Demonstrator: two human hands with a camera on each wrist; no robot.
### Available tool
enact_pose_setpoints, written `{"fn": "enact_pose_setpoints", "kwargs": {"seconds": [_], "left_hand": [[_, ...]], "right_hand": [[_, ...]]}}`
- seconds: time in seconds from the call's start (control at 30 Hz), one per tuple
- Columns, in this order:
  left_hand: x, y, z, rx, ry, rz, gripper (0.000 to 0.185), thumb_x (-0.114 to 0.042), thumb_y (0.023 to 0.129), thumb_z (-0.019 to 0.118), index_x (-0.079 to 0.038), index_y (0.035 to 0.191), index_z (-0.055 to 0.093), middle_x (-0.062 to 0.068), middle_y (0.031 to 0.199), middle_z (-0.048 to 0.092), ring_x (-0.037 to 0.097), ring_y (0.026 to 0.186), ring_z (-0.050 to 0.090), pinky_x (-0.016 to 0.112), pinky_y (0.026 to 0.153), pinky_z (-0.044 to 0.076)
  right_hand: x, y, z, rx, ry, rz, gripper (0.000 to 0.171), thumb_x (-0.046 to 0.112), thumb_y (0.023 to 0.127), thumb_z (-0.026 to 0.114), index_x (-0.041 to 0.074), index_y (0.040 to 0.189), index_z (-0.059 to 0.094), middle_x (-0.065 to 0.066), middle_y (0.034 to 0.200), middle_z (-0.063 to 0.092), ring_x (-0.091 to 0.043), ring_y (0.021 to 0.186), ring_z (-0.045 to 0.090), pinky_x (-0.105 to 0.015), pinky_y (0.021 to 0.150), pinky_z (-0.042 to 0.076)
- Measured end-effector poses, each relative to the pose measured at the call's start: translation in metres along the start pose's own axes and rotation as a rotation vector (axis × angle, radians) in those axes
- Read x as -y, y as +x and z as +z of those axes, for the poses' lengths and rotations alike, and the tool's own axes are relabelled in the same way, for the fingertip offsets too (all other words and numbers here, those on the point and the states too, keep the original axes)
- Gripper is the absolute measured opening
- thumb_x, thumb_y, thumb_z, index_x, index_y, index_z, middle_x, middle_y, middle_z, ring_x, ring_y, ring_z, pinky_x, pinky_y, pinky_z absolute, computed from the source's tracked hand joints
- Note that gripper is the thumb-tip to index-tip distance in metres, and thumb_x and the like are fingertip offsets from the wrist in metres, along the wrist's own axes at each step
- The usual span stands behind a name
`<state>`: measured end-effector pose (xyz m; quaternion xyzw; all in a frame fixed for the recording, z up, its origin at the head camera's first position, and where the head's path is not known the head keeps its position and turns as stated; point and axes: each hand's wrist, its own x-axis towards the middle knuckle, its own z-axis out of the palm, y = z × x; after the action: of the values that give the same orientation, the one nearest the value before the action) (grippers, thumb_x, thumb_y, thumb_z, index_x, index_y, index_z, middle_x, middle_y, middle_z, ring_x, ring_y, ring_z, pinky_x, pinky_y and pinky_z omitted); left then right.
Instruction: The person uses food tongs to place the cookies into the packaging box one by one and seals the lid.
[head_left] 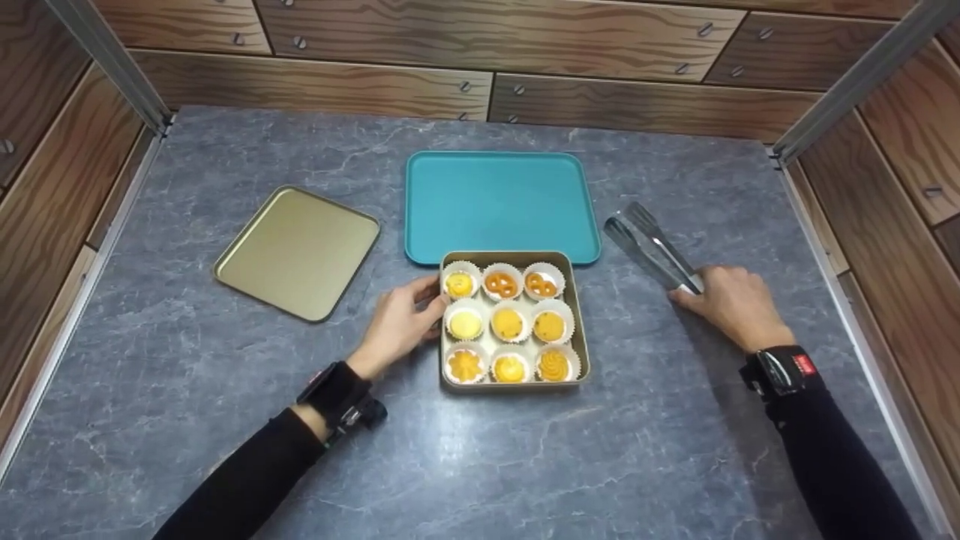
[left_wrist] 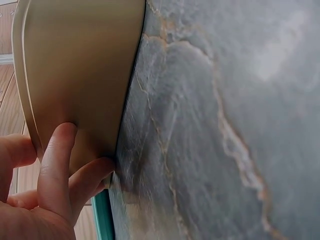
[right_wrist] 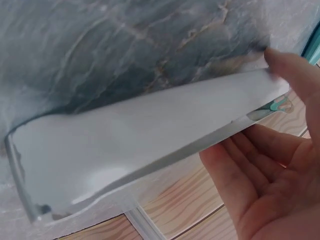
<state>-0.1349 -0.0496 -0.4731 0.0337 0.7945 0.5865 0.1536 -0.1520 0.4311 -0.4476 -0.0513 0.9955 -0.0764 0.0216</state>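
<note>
A square gold tin (head_left: 514,391) holds several small pastries in white paper cups, set in rows. My left hand (head_left: 401,321) is at the tin's left side; in the left wrist view its fingers (left_wrist: 56,167) lie against the outer wall near a corner. To the right, my right hand (head_left: 731,304) holds metal tongs (head_left: 654,244) by the handle end, their tips apart and pointing away toward the back. Seen from the right wrist, the broad handle of the tongs (right_wrist: 135,135) lies between the thumb and the other fingers.
Behind the tin lies a teal tray (head_left: 499,202), its front edge right by the tin's back rim. A gold lid (head_left: 300,251) lies at an angle to the left. Wood-patterned walls (head_left: 420,41) bound the grey marbled table (head_left: 480,465) at the back and sides.
</note>
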Motion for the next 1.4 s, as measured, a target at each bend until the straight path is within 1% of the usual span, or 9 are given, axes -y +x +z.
{"fn": "enact_pose_setpoints", "kwargs": {"seconds": [0.3, 0.4, 0.53, 0.7, 0.9, 1.0, 1.1, 1.27, 1.4], "left_hand": [[0.000, 0.002, -0.004, 0.007, 0.091, 0.035, 0.056, -0.026, 0.104, 0.063, -0.003, 0.153, 0.046, 0.018, 0.144, 0.060, 0.024, 0.118, 0.067, 0.032, 0.094, 0.062], [-0.002, 0.002, -0.013, 0.018, 0.118, 0.034, 0.058, -0.038, 0.107, 0.057, -0.005, 0.153, 0.047, 0.014, 0.112, 0.072, 0.013, 0.084, 0.067, 0.024, 0.067, 0.061], [-0.009, 0.004, -0.031, 0.020, 0.147, 0.053, 0.061, -0.044, 0.109, 0.050, -0.004, 0.154, 0.046, 0.010, 0.089, 0.066, 0.010, 0.048, 0.038, 0.022, 0.037, 0.035], [-0.014, 0.008, -0.065, -0.070, 0.254, 0.131, 0.055, -0.032, 0.107, 0.056, 0.000, 0.151, 0.048, 0.019, 0.135, 0.065, 0.009, 0.054, 0.046, 0.025, 0.050, 0.050], [0.004, 0.022, -0.119, -0.281, 0.477, 0.149, 0.051, -0.018, 0.102, 0.058, 0.005, 0.147, 0.050, 0.017, 0.082, 0.062, 0.020, 0.054, 0.049, 0.037, 0.056, 0.051], [0.015, 0.031, -0.153, -0.346, 0.613, 0.109, 0.057, -0.013, 0.102, 0.056, 0.012, 0.150, 0.039, 0.034, 0.118, 0.061, 0.044, 0.104, 0.064, 0.052, 0.101, 0.055], [0.025, 0.040, -0.180, -0.375, 0.710, 0.047, 0.061, -0.009, 0.101, 0.050, 0.018, 0.152, 0.028, 0.043, 0.154, 0.030, 0.058, 0.142, 0.033, 0.067, 0.122, 0.027], [0.038, 0.050, -0.205, -0.355, 0.832, -0.065, 0.046, -0.004, 0.099, 0.040, 0.026, 0.134, 0.041, 0.046, 0.135, 0.045, 0.066, 0.122, 0.047, 0.074, 0.103, 0.045], [0.044, 0.055, -0.214, -0.351, 0.902, -0.039, 0.028, 0.007, 0.093, 0.042, 0.024, 0.108, 0.058, 0.048, 0.111, 0.057, 0.067, 0.103, 0.056, 0.075, 0.087, 0.051]], "right_hand": [[-0.004, 0.001, -0.001, 0.008, 0.015, 0.003, 0.045, 0.046, 0.088, 0.079, 0.004, 0.083, 0.066, -0.006, 0.066, 0.057, -0.028, 0.058, 0.052, -0.046, 0.046, 0.040], [-0.003, 0.004, 0.000, 0.013, 0.009, -0.001, 0.048, 0.050, 0.087, 0.079, 0.005, 0.080, 0.064, -0.006, 0.065, 0.055, -0.029, 0.057, 0.051, -0.048, 0.046, 0.040], [-0.003, 0.006, -0.002, 0.060, 0.058, 0.023, 0.061, 0.063, 0.090, 0.072, 0.002, 0.090, 0.070, -0.010, 0.072, 0.061, -0.031, 0.063, 0.054, -0.050, 0.053, 0.044], [-0.005, -0.001, -0.009, 0.097, 0.134, 0.065, 0.084, 0.068, 0.098, 0.055, -0.010, 0.125, 0.066, -0.035, 0.106, 0.069, -0.049, 0.088, 0.067, -0.065, 0.073, 0.054], [0.003, -0.010, -0.019, -0.019, 0.151, 0.068, 0.073, 0.061, 0.103, 0.052, -0.007, 0.123, 0.068, -0.033, 0.107, 0.070, -0.053, 0.092, 0.066, -0.068, 0.073, 0.053], [0.012, -0.012, -0.023, -0.073, 0.167, 0.046, 0.069, 0.057, 0.105, 0.051, -0.007, 0.126, 0.068, -0.033, 0.111, 0.070, -0.056, 0.098, 0.065, -0.070, 0.078, 0.053], [0.022, -0.013, -0.026, -0.106, 0.170, 0.027, 0.066, 0.053, 0.106, 0.051, -0.007, 0.127, 0.067, -0.032, 0.110, 0.071, -0.054, 0.097, 0.066, -0.069, 0.077, 0.053], [0.036, -0.014, -0.027, -0.153, 0.173, 0.002, 0.063, 0.051, 0.106, 0.053, -0.006, 0.124, 0.069, -0.029, 0.106, 0.073, -0.051, 0.092, 0.068, -0.067, 0.073, 0.053], [0.043, -0.015, -0.025, -0.171, 0.175, -0.031, 0.057, 0.049, 0.106, 0.055, -0.003, 0.117, 0.073, -0.024, 0.098, 0.074, -0.046, 0.084, 0.069, -0.064, 0.069, 0.054]]}}
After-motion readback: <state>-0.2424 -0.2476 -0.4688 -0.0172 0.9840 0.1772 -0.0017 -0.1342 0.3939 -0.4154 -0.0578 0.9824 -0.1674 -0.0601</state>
